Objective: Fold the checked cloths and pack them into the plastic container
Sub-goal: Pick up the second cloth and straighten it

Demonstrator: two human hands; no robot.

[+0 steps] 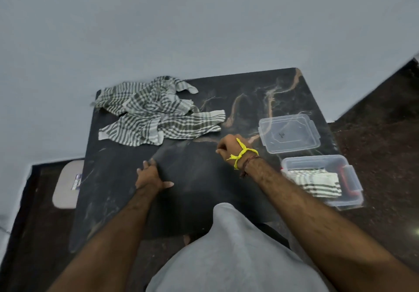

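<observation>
Since both hands hold nothing, the head view reads as btwn cloths: left hand (151,176) lies flat, fingers spread on the dark table (192,189), right hand (229,147) loosely curled, nearest the loose checked cloths (156,112). One folded cloth (316,184) already sits in the plastic container (352,193) w/ lid (289,133) set aside, prob. for access.

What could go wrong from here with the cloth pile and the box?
1. The container sits at the table's near right corner, slightly over the edge; a nudge from the right hand could tip it off.
2. The unfolded cloths lie tangled at the far left edge; pulling one may drag others off.
3. The lid lies apart, easily bumped.
</observation>
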